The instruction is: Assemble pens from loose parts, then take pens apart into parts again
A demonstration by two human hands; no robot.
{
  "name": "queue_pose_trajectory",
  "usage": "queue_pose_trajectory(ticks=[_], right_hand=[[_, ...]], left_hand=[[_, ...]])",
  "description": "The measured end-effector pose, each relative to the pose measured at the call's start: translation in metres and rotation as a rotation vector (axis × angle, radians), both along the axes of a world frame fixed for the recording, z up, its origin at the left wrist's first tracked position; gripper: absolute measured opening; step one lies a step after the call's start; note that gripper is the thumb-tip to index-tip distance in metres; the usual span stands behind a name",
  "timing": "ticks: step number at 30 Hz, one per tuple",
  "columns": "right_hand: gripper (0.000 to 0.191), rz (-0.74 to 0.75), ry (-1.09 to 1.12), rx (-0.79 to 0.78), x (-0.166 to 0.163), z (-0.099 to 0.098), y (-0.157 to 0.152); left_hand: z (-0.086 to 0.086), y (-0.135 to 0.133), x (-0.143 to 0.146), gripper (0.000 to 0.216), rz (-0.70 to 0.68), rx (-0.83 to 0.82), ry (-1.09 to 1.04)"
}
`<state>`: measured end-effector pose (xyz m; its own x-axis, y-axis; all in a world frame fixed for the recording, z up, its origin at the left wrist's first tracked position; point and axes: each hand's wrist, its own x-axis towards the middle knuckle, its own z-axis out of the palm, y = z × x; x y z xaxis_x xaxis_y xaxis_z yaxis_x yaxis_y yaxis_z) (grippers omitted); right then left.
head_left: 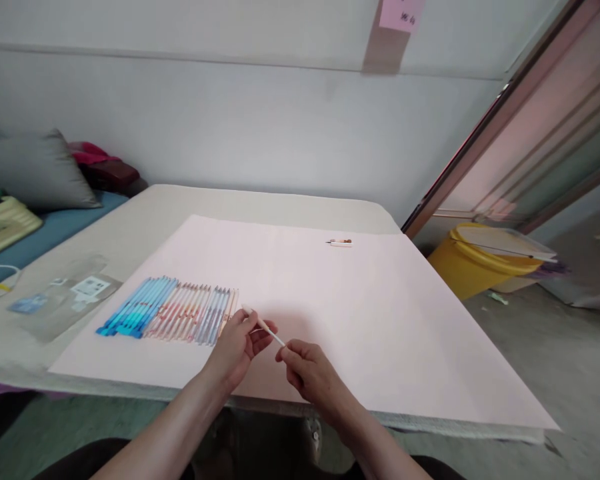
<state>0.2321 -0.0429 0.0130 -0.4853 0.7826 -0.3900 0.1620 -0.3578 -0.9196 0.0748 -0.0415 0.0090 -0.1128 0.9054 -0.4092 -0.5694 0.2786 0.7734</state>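
A pale pen [263, 325] slants between my two hands above the front middle of the pink sheet [380, 320]. The fingers of my left hand [243, 340] are closed round its thicker part, and its tip pokes out past the thumb. My right hand [305, 367] pinches the thin white end; whether that is a separate piece I cannot tell. Just left of my left hand lies a row of several pens, blue ones [143, 303] at the far left, then peach ones [177, 313] and greyish ones [214, 310]. My left hand partly hides the row's right end.
Farther back on the sheet rests a finished-looking pen with a dark tip [341, 243]. Clear plastic packaging [73, 297] lies on the table's left side. A yellow bin [473, 263] stands on the floor to the right. Behind the table is a white wall [260, 120].
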Motion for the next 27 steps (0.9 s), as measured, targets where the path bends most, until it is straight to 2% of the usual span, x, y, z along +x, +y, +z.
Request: queue_pose_trajectory(ticks=[5, 8, 11, 14, 17, 21, 27], right_hand=[[0.022, -0.016, 0.082, -0.059, 0.004, -0.003, 0.004], [0.023, -0.129, 0.163, -0.116, 0.007, -0.003, 0.007], [0.029, -0.245, 0.302, -0.192, 0.010, -0.004, 0.010], [0.030, -0.265, 0.366, -0.260, 0.010, -0.007, 0.011], [0.027, -0.277, 0.318, -0.222, 0.005, -0.011, 0.010], [0.019, -0.299, 0.251, -0.119, -0.001, -0.014, 0.007], [0.017, -0.344, 0.229, -0.110, 0.004, -0.005, 0.010]], left_hand=[[0.005, 0.007, -0.009, 0.009, 0.103, -0.007, -0.027], [0.009, 0.009, -0.012, 0.009, 0.137, -0.025, -0.032], [0.012, 0.007, -0.009, 0.009, 0.089, -0.027, -0.028], [0.011, 0.001, -0.001, 0.011, -0.011, -0.022, -0.016], [0.009, -0.004, 0.006, 0.015, -0.085, -0.016, 0.000], [0.005, -0.007, 0.012, 0.015, -0.106, -0.027, -0.009], [0.006, 0.000, 0.003, 0.010, 0.008, -0.012, -0.033]])
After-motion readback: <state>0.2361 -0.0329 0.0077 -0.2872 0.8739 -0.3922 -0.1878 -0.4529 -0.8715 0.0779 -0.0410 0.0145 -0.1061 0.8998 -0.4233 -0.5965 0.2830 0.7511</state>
